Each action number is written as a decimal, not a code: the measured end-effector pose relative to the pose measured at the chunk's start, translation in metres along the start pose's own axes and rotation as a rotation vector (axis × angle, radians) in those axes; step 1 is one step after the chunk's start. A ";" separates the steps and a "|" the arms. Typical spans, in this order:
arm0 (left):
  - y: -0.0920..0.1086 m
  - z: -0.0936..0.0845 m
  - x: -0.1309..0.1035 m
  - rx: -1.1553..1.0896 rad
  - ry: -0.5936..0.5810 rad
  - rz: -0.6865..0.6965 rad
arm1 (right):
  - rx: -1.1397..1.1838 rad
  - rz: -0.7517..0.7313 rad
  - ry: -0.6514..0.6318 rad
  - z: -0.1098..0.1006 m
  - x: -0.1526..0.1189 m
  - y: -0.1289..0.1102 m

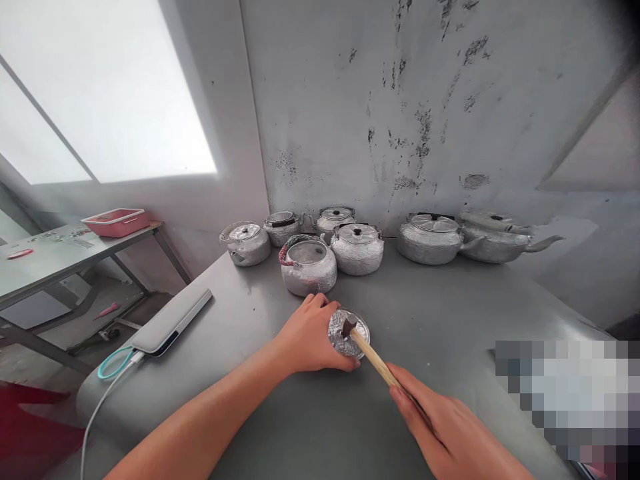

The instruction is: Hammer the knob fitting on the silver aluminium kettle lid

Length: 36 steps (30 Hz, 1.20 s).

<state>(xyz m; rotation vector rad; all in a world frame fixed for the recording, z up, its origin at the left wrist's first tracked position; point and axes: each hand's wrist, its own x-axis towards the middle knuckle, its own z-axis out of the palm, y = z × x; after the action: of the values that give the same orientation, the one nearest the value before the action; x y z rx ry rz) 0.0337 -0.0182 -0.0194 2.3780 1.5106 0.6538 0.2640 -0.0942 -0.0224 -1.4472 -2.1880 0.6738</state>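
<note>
My left hand (pixel 313 337) is wrapped round the edge of a round, dimpled metal lid (pixel 341 343), at the middle of the table. In my right hand (pixel 435 417) is a small hammer (pixel 376 359), gripped by its light wooden handle. Its dark head is over the middle of the lid; I cannot tell whether they touch. Just behind my left hand stands a lidless metal kettle (pixel 311 277) with a red and dark wrapped handle.
Along the wall stand more metal kettles, among them a lidded one (pixel 357 250) and a wide one (pixel 430 240). A grey power bank (pixel 173 323) with a cable lies at the left of the grey table (pixel 240 427). Farther left, a pink basket (pixel 117 223) sits on another table.
</note>
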 end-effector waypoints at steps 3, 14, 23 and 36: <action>0.000 0.001 -0.001 0.003 0.000 0.005 | 0.001 -0.012 0.033 -0.001 0.000 -0.001; 0.001 0.001 0.000 0.005 0.008 -0.003 | -0.073 -0.010 0.076 0.008 -0.006 0.007; 0.003 -0.002 0.000 0.004 -0.006 -0.007 | -0.094 -0.015 0.020 0.007 -0.006 0.005; 0.000 0.002 -0.003 0.047 0.017 -0.101 | -0.031 -0.034 0.087 -0.005 -0.003 -0.001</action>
<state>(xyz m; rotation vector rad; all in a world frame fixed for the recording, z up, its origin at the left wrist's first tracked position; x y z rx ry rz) 0.0333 -0.0208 -0.0215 2.3173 1.6590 0.6229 0.2675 -0.0963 -0.0184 -1.4239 -2.1604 0.5566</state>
